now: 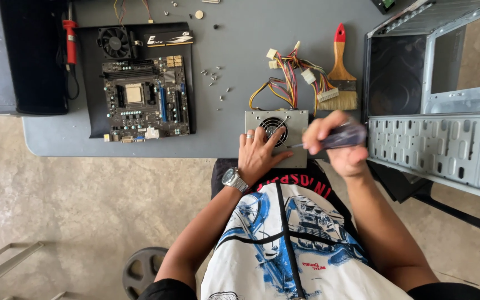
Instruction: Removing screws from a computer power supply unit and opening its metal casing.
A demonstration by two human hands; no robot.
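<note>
Two hands on power supply unit (276,136): our left hand (258,155) flat, open, bracing casing; right hand (337,145) clenched round screwdriver (337,137), tip at right edge. Step, we judge: screw work; next needs steady alignment.

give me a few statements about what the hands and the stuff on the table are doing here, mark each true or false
1. The left hand lies flat on the grey power supply box. True.
2. The right hand holds a paintbrush. False: it grips a dark-handled screwdriver; the red-tipped paintbrush lies on the table beyond the box.
3. The motherboard sits inside the computer case. False: it rests on a black mat at the table's left, while the open metal case is at the right.
4. Loose screws lie scattered between the motherboard and the box's coloured cables. True.
</note>
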